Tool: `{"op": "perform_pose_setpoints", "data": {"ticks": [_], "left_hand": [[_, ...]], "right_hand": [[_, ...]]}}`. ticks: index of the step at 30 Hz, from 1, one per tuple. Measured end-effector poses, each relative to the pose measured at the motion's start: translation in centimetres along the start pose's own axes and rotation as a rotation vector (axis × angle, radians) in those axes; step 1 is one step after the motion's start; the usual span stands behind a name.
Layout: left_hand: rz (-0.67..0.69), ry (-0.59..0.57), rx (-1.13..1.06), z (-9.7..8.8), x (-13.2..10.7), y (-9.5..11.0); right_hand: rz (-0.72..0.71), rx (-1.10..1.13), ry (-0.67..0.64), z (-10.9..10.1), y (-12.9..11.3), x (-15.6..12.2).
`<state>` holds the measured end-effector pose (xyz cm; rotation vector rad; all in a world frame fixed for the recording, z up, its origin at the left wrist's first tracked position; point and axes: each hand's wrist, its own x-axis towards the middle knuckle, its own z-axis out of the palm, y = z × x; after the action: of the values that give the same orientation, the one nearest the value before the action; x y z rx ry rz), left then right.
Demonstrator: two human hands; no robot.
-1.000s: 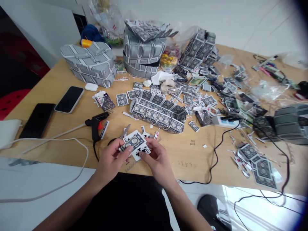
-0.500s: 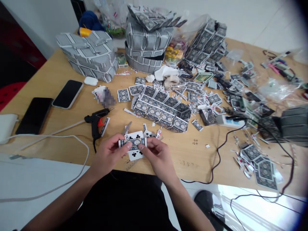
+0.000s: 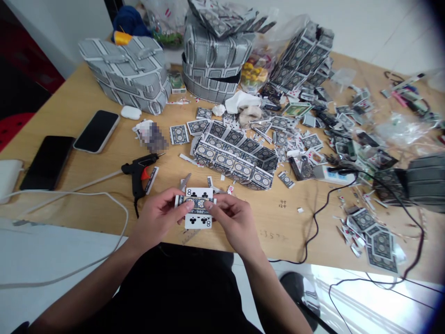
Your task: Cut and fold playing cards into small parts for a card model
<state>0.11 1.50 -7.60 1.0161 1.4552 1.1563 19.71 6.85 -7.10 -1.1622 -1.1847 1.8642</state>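
Observation:
Close to the table's front edge, my left hand (image 3: 158, 215) and my right hand (image 3: 233, 218) pinch the two ends of a folded playing card (image 3: 197, 205), its patterned back up. It lies crosswise over an eight of clubs (image 3: 198, 221), whose top and bottom show above and below it. Both thumbs press on the folded card; the fingers beneath are mostly hidden. Just beyond my hands a scissor-like metal blade (image 3: 186, 181) pokes out among card scraps. A box shape woven from folded cards (image 3: 236, 160) stands farther back, and a black glue gun (image 3: 139, 172) lies to the left.
Two phones (image 3: 47, 162) and a white earbud case (image 3: 131, 112) lie on the left. Large card-built pieces (image 3: 127, 76) line the back. Loose cards and scraps (image 3: 313, 141) cover the right, with a power strip (image 3: 333, 175) and its black cord (image 3: 315, 222) running over the front edge.
The folded card and the eight of clubs have been straightened against each other, now crossing squarely. My hands have shifted slightly right, and the view has tilted a little.

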Motion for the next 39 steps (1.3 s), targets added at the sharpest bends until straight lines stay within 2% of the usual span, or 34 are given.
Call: {"op": "perform_pose_setpoints", "data": {"ticks": [17,29,39], "left_hand": [[-0.019,0.096,-0.082,1.1,-0.6,0.2],[0.034,0.110,-0.091,1.2,-0.6,-0.2],[0.026,0.104,-0.083,1.1,-0.7,-0.2]], "right_hand": [[-0.029,0.070,-0.015,-0.2,0.0,-0.5],[-0.059,0.109,-0.014,-0.1,0.1,-0.6],[-0.072,0.105,-0.011,-0.1,0.1,-0.6]]}}
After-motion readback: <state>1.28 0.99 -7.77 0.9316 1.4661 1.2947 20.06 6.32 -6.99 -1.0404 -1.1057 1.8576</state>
